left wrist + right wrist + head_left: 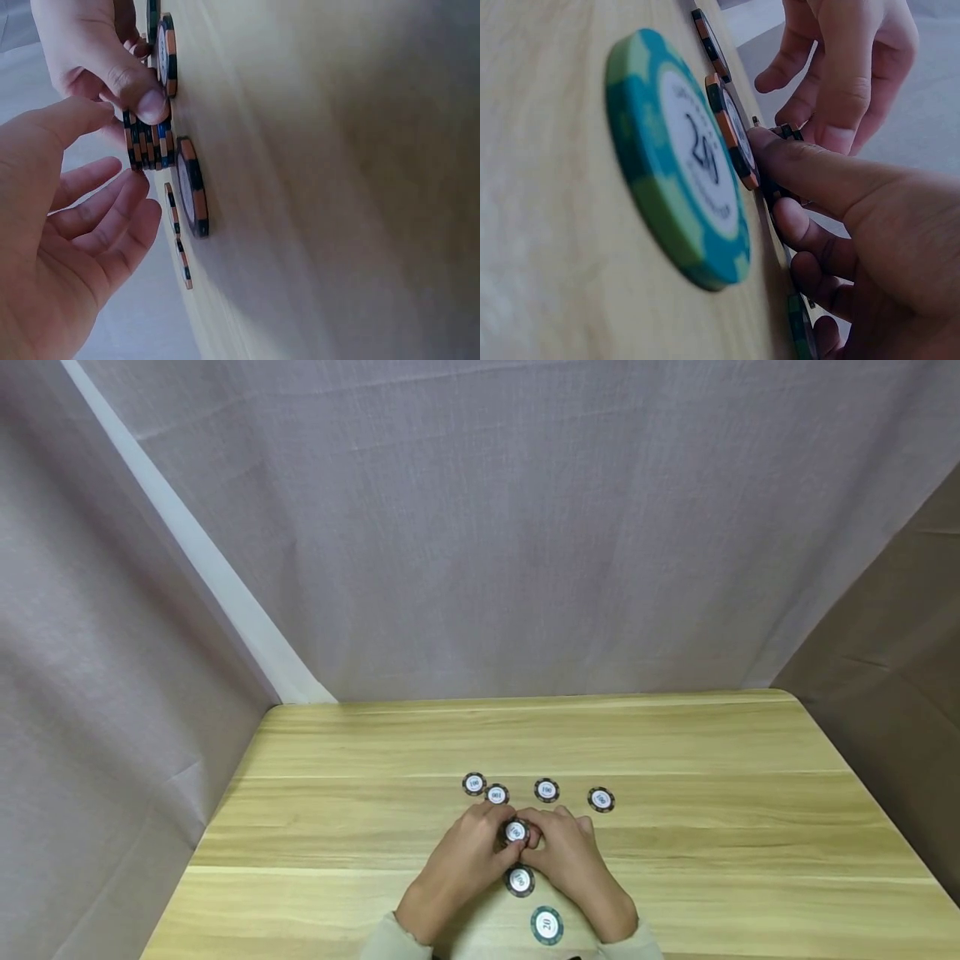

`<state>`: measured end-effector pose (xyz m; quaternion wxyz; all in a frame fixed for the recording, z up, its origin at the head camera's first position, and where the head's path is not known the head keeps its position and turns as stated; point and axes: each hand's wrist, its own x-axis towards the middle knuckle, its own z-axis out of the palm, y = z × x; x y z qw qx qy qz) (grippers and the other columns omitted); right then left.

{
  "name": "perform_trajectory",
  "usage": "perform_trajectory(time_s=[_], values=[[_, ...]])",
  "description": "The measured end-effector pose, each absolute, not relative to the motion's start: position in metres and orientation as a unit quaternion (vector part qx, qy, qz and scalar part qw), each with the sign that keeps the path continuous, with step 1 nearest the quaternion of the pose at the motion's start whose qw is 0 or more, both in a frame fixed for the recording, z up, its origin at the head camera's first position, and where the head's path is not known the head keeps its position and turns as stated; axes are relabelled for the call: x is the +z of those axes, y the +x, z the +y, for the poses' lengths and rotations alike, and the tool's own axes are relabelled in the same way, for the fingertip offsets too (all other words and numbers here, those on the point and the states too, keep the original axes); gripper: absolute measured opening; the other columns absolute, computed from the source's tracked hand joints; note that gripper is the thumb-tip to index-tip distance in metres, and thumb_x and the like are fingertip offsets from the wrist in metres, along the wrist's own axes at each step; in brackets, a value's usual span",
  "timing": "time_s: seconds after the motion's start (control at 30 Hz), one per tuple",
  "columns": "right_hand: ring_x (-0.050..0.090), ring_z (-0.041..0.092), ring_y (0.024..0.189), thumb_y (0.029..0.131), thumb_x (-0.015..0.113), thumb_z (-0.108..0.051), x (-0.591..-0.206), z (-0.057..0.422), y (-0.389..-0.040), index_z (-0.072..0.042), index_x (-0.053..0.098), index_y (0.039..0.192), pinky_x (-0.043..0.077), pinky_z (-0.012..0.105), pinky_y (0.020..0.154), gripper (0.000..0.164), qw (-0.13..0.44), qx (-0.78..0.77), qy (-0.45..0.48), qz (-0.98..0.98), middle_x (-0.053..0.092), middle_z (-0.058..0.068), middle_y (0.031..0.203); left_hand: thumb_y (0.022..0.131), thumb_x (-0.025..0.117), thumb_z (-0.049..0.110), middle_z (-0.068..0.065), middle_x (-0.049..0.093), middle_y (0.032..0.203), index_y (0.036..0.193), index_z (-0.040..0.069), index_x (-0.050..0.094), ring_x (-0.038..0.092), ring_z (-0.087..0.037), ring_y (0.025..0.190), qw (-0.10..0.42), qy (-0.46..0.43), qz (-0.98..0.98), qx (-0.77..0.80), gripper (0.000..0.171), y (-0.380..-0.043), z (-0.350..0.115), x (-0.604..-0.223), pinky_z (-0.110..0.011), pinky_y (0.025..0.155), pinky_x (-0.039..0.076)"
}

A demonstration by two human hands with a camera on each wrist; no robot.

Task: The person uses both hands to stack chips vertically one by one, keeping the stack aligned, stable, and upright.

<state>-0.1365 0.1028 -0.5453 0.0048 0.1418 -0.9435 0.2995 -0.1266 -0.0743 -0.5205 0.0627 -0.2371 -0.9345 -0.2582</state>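
A stack of black-and-orange poker chips (516,832) stands on the wooden table between both hands, its top chip marked 100. From the left, my left hand (471,843) holds the stack between thumb and fingertips, as the stacked edges (147,144) show in the left wrist view. My right hand (566,852) grips the same stack from the right, its thumb (154,106) along the side. Just in front lies a single 100 chip (520,880). A green 20 chip (547,925) is nearer the front edge, large in the right wrist view.
Behind the hands lie several loose 100 chips: two close together (474,783) at left, one in the middle (547,790), one at right (601,799). Another green chip (801,326) shows beside the right fingers. Grey curtains (525,543) hang behind the table (750,827).
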Motion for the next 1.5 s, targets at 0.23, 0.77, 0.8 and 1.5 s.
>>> perform_trajectory(time_s=[0.23,0.77,0.8,1.5], values=[[0.043,0.007,0.074,0.074,0.095,-0.027,-0.546,0.105,-0.137,-0.028,0.079,0.113,0.03,0.036,0.074,0.042,0.003,0.305,0.147,-0.941,0.049,-0.02,0.066,0.095,0.077,0.02,-0.009,0.07,0.114,0.118,0.006,0.074,0.069,-0.019,0.102,0.063,-0.228,-0.941,-0.241,0.027,-0.133,-0.084,-0.516,-0.03,0.084,0.061],[0.042,0.004,0.074,0.072,0.096,-0.027,-0.543,0.105,-0.137,-0.026,0.078,0.114,0.028,0.035,0.076,0.045,-0.012,0.327,0.148,-0.933,0.048,-0.023,0.067,0.088,0.077,0.001,-0.014,0.067,0.114,0.12,0.0,0.071,0.067,-0.032,0.107,0.068,-0.162,-0.951,-0.254,0.032,-0.164,-0.116,-0.514,-0.043,0.091,0.061],[0.042,0.003,0.073,0.072,0.096,-0.027,-0.543,0.105,-0.137,-0.025,0.078,0.114,0.028,0.034,0.076,0.045,-0.012,0.326,0.149,-0.933,0.048,-0.023,0.066,0.087,0.076,-0.001,-0.015,0.067,0.113,0.119,-0.001,0.071,0.067,-0.033,0.106,0.072,-0.16,-0.951,-0.254,0.032,-0.166,-0.117,-0.515,-0.043,0.09,0.061],[0.042,0.002,0.07,0.072,0.096,-0.026,-0.544,0.108,-0.138,-0.022,0.079,0.117,0.029,0.033,0.074,0.048,-0.001,0.305,0.159,-0.939,0.048,-0.025,0.063,0.091,0.082,0.008,-0.013,0.065,0.113,0.119,0.006,0.075,0.064,-0.033,0.106,-0.02,-0.133,-0.953,-0.273,0.03,-0.193,-0.116,-0.524,-0.048,0.097,0.056]])
